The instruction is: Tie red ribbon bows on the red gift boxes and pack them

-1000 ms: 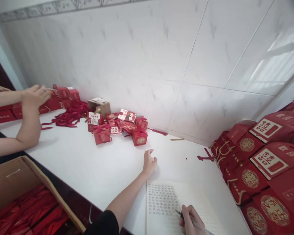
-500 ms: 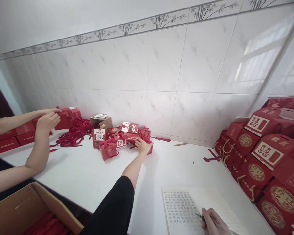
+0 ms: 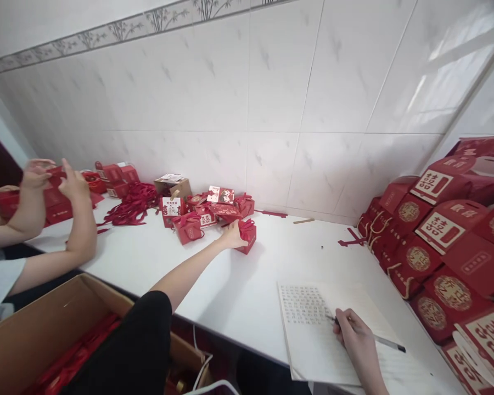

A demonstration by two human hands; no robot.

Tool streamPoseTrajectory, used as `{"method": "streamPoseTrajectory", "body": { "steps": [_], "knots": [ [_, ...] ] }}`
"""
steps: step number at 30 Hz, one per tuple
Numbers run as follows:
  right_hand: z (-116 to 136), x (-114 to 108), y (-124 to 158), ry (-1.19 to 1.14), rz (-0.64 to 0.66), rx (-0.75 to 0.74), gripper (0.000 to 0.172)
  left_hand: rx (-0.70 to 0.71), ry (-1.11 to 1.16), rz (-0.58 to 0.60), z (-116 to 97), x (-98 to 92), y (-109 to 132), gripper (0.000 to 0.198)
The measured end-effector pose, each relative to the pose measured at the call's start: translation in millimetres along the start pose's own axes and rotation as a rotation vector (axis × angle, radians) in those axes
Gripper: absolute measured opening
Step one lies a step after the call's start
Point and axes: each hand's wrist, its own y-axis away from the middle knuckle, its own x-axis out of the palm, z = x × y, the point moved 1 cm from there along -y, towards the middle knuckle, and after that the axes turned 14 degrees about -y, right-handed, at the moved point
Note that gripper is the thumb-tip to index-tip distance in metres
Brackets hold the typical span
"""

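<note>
My left hand (image 3: 231,236) is stretched far forward and closed round a small red gift box (image 3: 247,237) with a ribbon handle on the white table (image 3: 214,280). The box sits at the near edge of a heap of small red boxes (image 3: 197,211). My right hand (image 3: 354,334) grips a pen (image 3: 385,341) over an open notebook (image 3: 313,334) with a page of handwriting, near the table's front edge.
Another person's two hands (image 3: 53,181) handle a red box at the far left. A pile of red ribbons (image 3: 129,203) lies beside them. Larger red gift bags (image 3: 440,247) are stacked on the right. A cardboard box (image 3: 45,329) with red ribbons stands below the table's front left.
My left hand reached from the table's middle to the box heap and took hold of one small red box, drawing it slightly toward me. The other person's hands lifted a red box.
</note>
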Motion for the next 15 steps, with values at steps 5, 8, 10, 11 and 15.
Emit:
{"method": "streamPoseTrajectory", "body": {
  "steps": [5, 8, 10, 11, 15],
  "knots": [
    [8, -1, 4, 0.034, 0.052, -0.060, 0.038, 0.248, 0.009, -0.149, 27, -0.9, 84, 0.093],
    [11, -4, 5, 0.055, 0.088, -0.059, 0.036, 0.277, 0.016, -0.287, 51, -5.1, 138, 0.090],
    [14, -6, 6, 0.066, 0.101, -0.058, 0.034, 0.141, 0.094, -0.370, 70, -11.9, 176, 0.090],
    [16, -7, 8, 0.075, 0.101, -0.057, 0.033, 0.038, 0.173, -0.405, 79, -16.7, 195, 0.089],
    [22, -11, 12, 0.132, 0.085, -0.010, 0.026, -0.437, 0.722, -0.415, 123, -40.0, 273, 0.073]
  ]
}}
